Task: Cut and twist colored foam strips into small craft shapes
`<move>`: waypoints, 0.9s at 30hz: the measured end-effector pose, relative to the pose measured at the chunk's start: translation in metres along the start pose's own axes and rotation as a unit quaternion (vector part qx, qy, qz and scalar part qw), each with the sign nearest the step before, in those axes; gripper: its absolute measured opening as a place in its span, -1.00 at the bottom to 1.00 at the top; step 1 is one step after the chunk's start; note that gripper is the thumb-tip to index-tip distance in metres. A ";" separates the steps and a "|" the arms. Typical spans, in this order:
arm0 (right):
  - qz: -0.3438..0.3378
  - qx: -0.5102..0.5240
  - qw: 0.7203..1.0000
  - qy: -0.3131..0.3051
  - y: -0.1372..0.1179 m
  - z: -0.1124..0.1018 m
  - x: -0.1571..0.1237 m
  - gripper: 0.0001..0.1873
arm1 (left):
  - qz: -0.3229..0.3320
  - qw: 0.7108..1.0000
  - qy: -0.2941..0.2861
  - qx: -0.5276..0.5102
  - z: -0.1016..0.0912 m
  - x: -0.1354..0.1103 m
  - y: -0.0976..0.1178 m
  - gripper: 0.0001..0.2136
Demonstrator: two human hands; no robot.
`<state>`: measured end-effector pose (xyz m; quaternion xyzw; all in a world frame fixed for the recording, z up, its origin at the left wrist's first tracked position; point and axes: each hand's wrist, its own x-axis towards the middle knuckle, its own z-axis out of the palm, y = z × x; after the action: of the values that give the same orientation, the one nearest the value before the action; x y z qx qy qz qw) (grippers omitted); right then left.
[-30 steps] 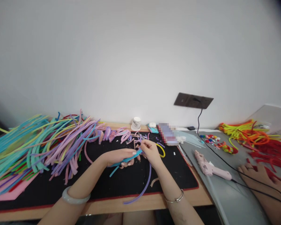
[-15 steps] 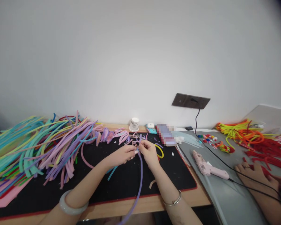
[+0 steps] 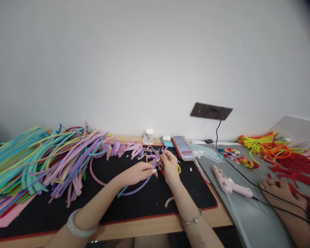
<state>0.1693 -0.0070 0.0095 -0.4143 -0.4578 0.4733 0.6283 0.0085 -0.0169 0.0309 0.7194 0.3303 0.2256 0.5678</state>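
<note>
My left hand [image 3: 138, 174] is closed, its thumb and fingers pinching a purple pipe cleaner [image 3: 137, 190] above the black mat. My right hand [image 3: 171, 168] grips the same pipe cleaner a little higher, near its upper end, between thumb and fingertips. From my left hand the long part bows down and leftward over the mat. Scissors with a yellow-edged handle [image 3: 179, 168] lie partly hidden beneath my right hand. Short cut pieces and pink pipe cleaner loops [image 3: 135, 148] lie just beyond my hands.
At left is a large heap of pastel pipe cleaners [image 3: 67, 162]. A white cup [image 3: 148, 136] and a phone-like slab [image 3: 183, 150] stand toward the wall. On the grey table lie a pink glue gun [image 3: 231, 186] with its cable, pompoms [image 3: 229, 151] and another person's hand [image 3: 281, 196].
Both hands have shifted slightly rightward. The purple pipe cleaner, which hung past the table's front edge, now curves leftward over the mat. My right hand has risen along it.
</note>
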 end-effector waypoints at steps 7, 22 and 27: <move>0.117 -0.067 0.979 -0.150 0.006 0.005 -0.005 -0.80 | -0.014 0.956 0.191 -0.222 -0.019 0.005 -0.010 -0.70; -0.139 -0.286 0.931 -0.177 0.002 0.006 -0.015 -0.75 | -0.023 0.953 0.162 -0.255 -0.015 0.005 -0.006 -0.64; -0.112 -0.263 0.938 -0.196 0.004 0.007 -0.014 -0.71 | -0.027 0.957 0.144 -0.252 -0.010 0.005 -0.006 -0.64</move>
<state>0.1601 -0.0190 0.0048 -0.4100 -0.7232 0.3344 0.4439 0.0036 -0.0051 0.0271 0.5039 0.3603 0.3867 0.6831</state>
